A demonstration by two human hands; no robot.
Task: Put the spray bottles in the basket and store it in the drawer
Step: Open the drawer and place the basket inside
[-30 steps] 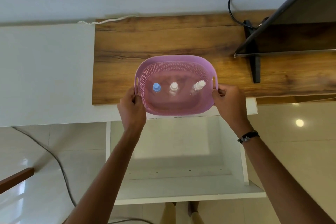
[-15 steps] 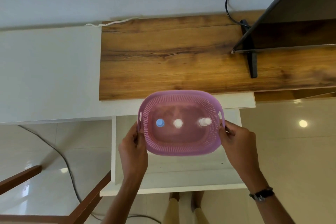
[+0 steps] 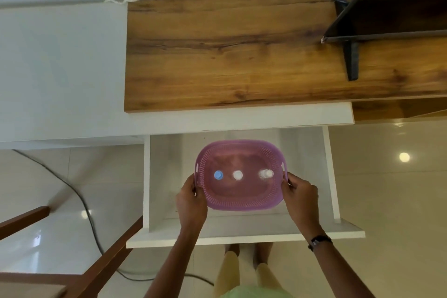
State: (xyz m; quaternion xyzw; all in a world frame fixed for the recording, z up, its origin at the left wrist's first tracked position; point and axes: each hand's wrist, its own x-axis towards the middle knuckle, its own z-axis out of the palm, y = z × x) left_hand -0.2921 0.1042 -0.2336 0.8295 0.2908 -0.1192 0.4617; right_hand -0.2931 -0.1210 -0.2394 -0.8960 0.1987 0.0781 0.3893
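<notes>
A pink perforated basket point(image 3: 242, 203) sits low inside the open white drawer point(image 3: 244, 237). Three spray bottles stand upright in it: a blue-capped bottle point(image 3: 218, 175) on the left, a white-capped bottle point(image 3: 237, 175) in the middle, and a clear bottle point(image 3: 266, 173) on the right. My left hand point(image 3: 191, 203) grips the basket's left rim by its handle slot. My right hand point(image 3: 300, 196) grips the right rim. Whether the basket's base touches the drawer floor is hidden.
Above the drawer lies a wooden desk top point(image 3: 229, 55) on a white cabinet. A dark monitor point(image 3: 391, 7) on a black stand occupies the desk's right end, with a cable behind. A wooden chair point(image 3: 96, 264) and a floor cable point(image 3: 82, 203) are at left.
The basket has come off the wooden desk top, toward me and down into the open drawer, with both hands on its rims throughout.
</notes>
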